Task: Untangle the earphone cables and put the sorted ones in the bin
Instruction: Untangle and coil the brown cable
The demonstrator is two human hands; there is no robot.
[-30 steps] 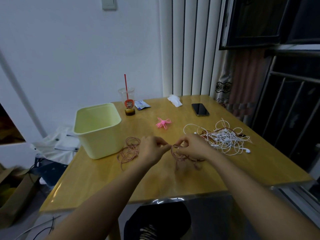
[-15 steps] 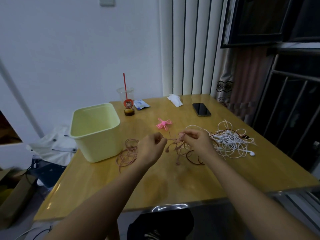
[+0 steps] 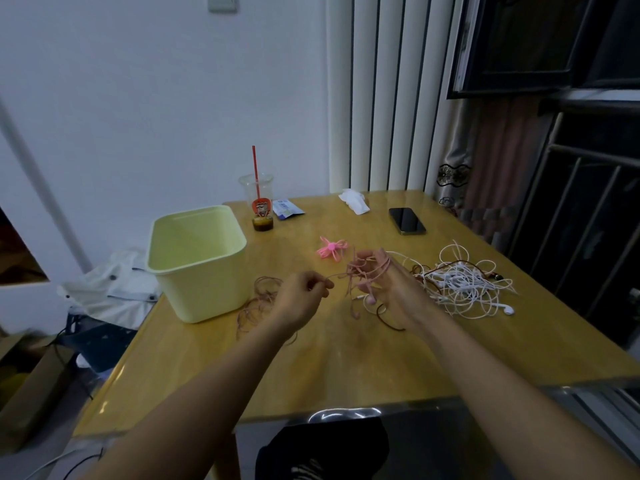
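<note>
1. Pink earphone cable (image 3: 367, 271) hangs looped over your right hand (image 3: 394, 292), lifted above the table (image 3: 346, 368); that grip is half curled, holding the loops.
2. Your left hand (image 3: 299, 301) pinches one strand, which runs roughly level, left to right, between the two hands.
3. The bin (image 3: 197, 271) stands farther left, nearer your left hand; the white tangle (image 3: 464, 284) lies right.

1. Dim indoor light, with a cool bluish cast over the wall (image 3: 138, 98)
2. Glare: one bright curved reflection at the near edge of the table (image 3: 346, 368) and a softer sheen along its left edge
3. Window (image 3: 554, 39) at right dark
4. Shadows faint and soft-edged
5. Straight lines bow toward the edges; fine detail slightly soft
</note>
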